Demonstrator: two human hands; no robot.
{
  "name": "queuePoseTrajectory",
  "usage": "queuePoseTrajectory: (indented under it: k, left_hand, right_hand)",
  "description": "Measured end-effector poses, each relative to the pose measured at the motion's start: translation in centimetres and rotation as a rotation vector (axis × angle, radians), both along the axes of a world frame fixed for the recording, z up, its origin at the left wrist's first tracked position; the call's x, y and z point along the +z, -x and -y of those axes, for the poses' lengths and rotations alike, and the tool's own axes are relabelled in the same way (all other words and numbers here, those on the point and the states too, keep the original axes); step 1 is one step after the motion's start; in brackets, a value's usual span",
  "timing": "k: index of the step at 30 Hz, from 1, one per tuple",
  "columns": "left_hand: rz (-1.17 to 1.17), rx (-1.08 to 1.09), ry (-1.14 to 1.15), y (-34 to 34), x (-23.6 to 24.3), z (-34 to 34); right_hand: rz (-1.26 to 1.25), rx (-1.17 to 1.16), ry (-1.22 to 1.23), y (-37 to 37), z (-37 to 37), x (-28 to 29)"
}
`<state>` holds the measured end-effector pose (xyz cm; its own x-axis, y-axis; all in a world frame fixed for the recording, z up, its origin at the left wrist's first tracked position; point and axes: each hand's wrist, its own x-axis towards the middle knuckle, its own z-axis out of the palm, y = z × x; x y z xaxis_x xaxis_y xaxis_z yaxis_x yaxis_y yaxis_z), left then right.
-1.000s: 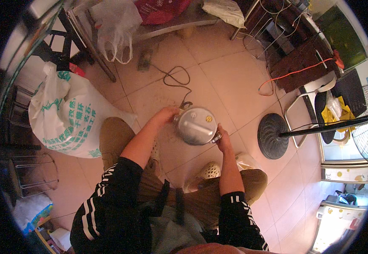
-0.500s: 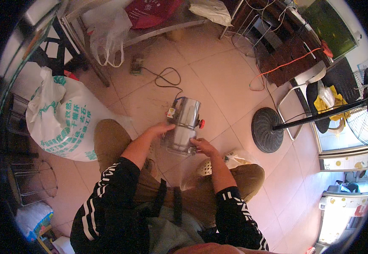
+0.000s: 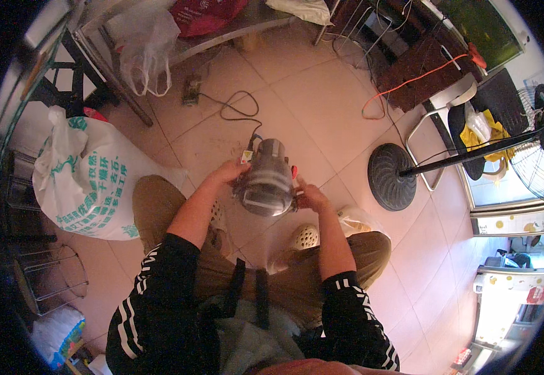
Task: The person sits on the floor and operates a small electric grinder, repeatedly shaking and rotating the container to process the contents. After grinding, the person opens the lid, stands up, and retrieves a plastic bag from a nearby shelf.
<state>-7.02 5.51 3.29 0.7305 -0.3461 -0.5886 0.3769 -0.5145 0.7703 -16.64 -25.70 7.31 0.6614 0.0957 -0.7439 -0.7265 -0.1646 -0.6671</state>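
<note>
Between my hands is a shiny, cylindrical metal grinder (image 3: 266,184) with a red knob on its right side and a small tag at its upper left. It is tilted, its wide rounded end facing me; I cannot tell whether it touches the floor. My left hand (image 3: 229,172) grips its left side, fingers partly hidden behind the metal. My right hand (image 3: 311,199) is closed at its right edge, just below the knob. From the far end a dark power cord (image 3: 245,94) loops away to a small socket box (image 3: 191,89) on the floor.
A large white plastic sack (image 3: 90,181) stands left of my knee. To the right, a pedestal fan lies slanted from its black round base (image 3: 392,177). A wire rack (image 3: 53,281) sits at lower left, a metal-legged table (image 3: 222,40) at the far side. The floor (image 3: 309,119) is tiled.
The grinder has turned in my hands, its near end tipping up toward me so its rounded end shows. The whole view has shifted slightly.
</note>
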Motion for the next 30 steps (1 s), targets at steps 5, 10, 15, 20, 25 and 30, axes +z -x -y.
queuePoseTrajectory:
  k: [5, 10, 15, 20, 25, 30]
  left_hand:
    - [-0.088, 0.359, 0.409, -2.0, 1.7, -0.2]
    - [-0.085, 0.513, 0.752, -3.6, 3.0, 1.7]
    - [-0.013, 0.607, 0.591, -5.9, -0.3, 3.7]
    - [-0.027, 0.643, 0.528, -8.3, -5.6, 5.0]
    - [0.056, 0.636, 0.52, -9.7, -8.3, 5.5]
    - [-0.177, 0.751, 0.541, -9.8, -7.9, 5.3]
  right_hand:
    - [0.018, -0.371, -0.197, -3.7, 1.0, 1.2]
    - [0.263, -0.574, -0.317, -6.5, -0.4, 1.5]
    - [0.307, -0.581, -0.27, -9.2, -1.6, 0.3]
    - [0.201, -0.64, -0.271, -11.0, -2.1, -1.3]
    - [0.182, -0.738, -0.261, -12.5, -2.5, -2.7]
    - [0.193, -0.75, -0.252, -12.7, -2.5, -3.3]
